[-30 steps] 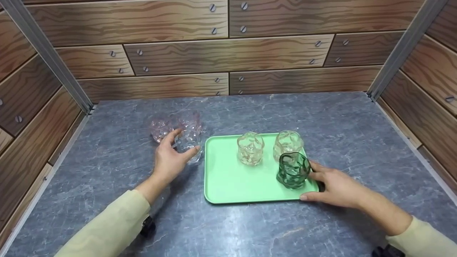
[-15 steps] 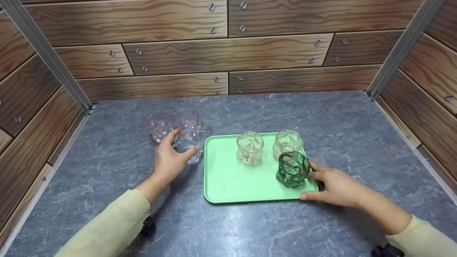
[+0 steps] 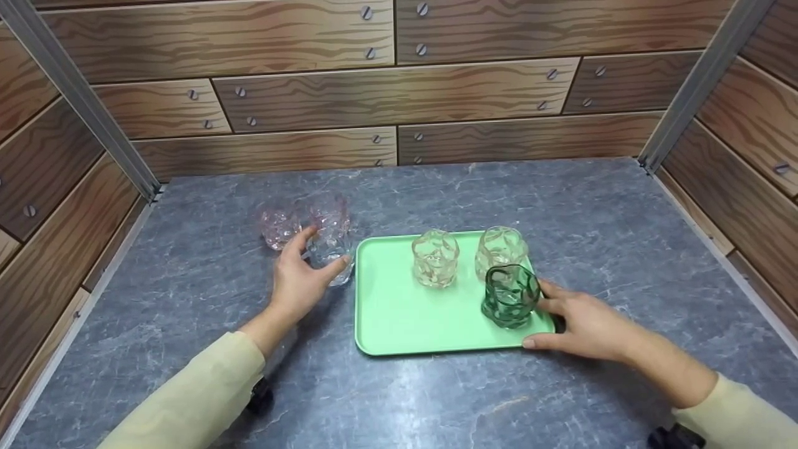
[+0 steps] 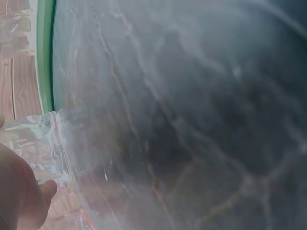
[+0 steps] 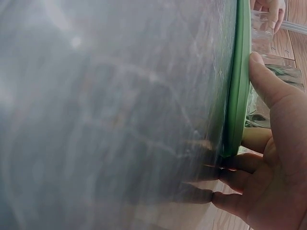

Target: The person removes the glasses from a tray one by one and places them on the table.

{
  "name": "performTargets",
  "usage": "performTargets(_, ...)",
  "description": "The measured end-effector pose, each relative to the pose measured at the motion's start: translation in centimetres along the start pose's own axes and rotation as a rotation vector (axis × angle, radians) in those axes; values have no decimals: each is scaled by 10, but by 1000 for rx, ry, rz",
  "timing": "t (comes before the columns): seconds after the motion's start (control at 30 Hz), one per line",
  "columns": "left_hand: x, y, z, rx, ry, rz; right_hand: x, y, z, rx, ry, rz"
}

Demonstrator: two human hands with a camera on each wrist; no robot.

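In the head view my left hand (image 3: 296, 274) holds a clear faceted glass (image 3: 330, 246) between thumb and fingers, just left of a light green tray (image 3: 399, 324). The glass stands upright on the table. My right hand (image 3: 589, 327) grips the tray's right front corner, its thumb on the front rim. In the right wrist view, the other fingers (image 5: 235, 177) reach around the tray's end, on the table side. A dark green glass (image 3: 510, 298) stands on that corner, close by the right index finger. Two clear glasses, one middle (image 3: 435, 260) and one right (image 3: 499, 249), stand farther back on the tray.
Two pinkish glasses, a left one (image 3: 279, 227) and a right one (image 3: 329, 215), stand behind my left hand. Wood-patterned walls (image 3: 399, 93) with metal corner posts (image 3: 704, 81) enclose the grey marbled table (image 3: 405, 399) at the back and sides.
The head view has shifted very slightly. Both hands, the tray and the glasses keep their places.
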State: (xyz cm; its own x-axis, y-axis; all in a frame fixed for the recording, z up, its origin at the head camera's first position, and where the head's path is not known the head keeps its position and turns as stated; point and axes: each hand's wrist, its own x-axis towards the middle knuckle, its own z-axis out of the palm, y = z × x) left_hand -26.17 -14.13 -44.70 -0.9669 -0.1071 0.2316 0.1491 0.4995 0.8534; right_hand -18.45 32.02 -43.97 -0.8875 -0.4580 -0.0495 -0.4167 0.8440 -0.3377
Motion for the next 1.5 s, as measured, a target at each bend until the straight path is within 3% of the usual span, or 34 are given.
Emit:
performTargets(0.47, -1, -2, -2, 40, -20, 17, 1, 0, 0, 0, 10, -13)
performTargets(0.6, -1, 2, -9, 63, -6, 58, 1, -1, 0, 3, -2, 2)
performTargets(0.8, 0, 24, -21, 69, 49, 159, 2, -2, -1, 1, -7, 4)
performTargets(0.93, -1, 47, -22, 62, 39, 225, 2, -2, -1, 0, -11, 13)
performTargets(1.07, -3, 69, -10, 50, -5, 269, 1, -1, 0, -6, -6, 12)
performTargets(1.2, -6, 86, 12, 47, -60, 304, 0, 0, 1, -5, 7, 2)
performTargets(1.37, -12, 101, 44, 15, -169, 273, 0, 1, 2, 3, 20, -4)
performTargets(1.5, -14, 102, 69, -7, -234, 247, 1, 1, 2, -2, 20, -8)
